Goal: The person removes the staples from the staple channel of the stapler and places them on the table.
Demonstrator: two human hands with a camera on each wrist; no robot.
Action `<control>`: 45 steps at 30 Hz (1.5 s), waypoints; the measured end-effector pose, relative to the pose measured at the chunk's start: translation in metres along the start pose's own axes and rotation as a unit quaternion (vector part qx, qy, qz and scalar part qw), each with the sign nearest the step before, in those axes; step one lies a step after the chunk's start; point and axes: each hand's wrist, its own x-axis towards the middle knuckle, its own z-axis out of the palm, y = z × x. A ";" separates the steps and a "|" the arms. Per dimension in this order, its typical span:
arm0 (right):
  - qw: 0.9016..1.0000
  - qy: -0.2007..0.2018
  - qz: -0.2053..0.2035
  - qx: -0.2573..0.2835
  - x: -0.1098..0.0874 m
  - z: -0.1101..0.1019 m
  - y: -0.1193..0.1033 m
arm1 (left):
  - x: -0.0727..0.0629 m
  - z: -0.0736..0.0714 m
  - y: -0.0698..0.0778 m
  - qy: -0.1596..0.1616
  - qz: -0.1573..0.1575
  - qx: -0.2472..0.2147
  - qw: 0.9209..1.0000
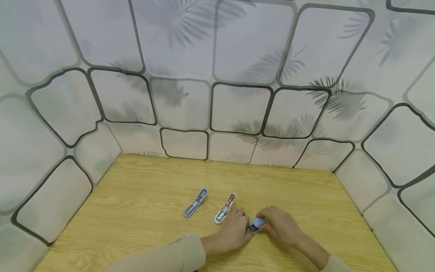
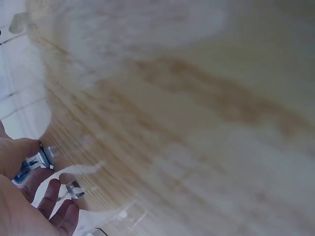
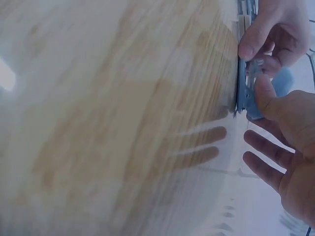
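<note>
Both hands meet at a small blue stapler (image 1: 257, 222) with its metal insides exposed, low over the wooden table. My left hand (image 1: 233, 231) pinches one end of it between thumb and fingers. At the other end, my right hand (image 1: 280, 226) grips the rounded blue cover, thumb on the near side; its lower fingers spread free in the right wrist view. The metal channel of the stapler (image 3: 250, 93) shows between the two hands there. Just beyond the left hand lies a white and pink stapler (image 1: 225, 208), opened out flat with its metal parts facing up.
Farther left on the table (image 1: 142, 211) lies another blue stapler (image 1: 195, 203), also opened out. Patterned fabric walls (image 1: 183, 105) rise along the table's back and both sides.
</note>
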 end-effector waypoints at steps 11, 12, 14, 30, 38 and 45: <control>0.999 0.025 -0.018 -0.017 -0.003 -0.002 0.003 | 0.001 -0.002 0.000 -0.002 0.008 0.026 1.000; 0.999 0.031 -0.022 -0.020 -0.003 -0.003 0.004 | 0.001 -0.002 0.000 -0.003 0.008 0.029 1.000; 0.998 0.046 -0.028 -0.025 -0.004 -0.003 0.005 | 0.002 -0.001 0.000 -0.003 0.009 0.034 0.999; 0.993 0.091 -0.030 -0.067 -0.006 -0.013 0.011 | 0.005 0.005 -0.001 0.010 0.013 0.045 0.999; 0.992 0.091 -0.024 -0.084 -0.008 -0.017 0.018 | 0.003 0.005 0.001 0.016 0.016 0.056 0.998; 0.992 0.089 -0.010 -0.092 -0.009 -0.017 0.027 | 0.000 0.007 0.000 0.033 0.022 0.088 0.995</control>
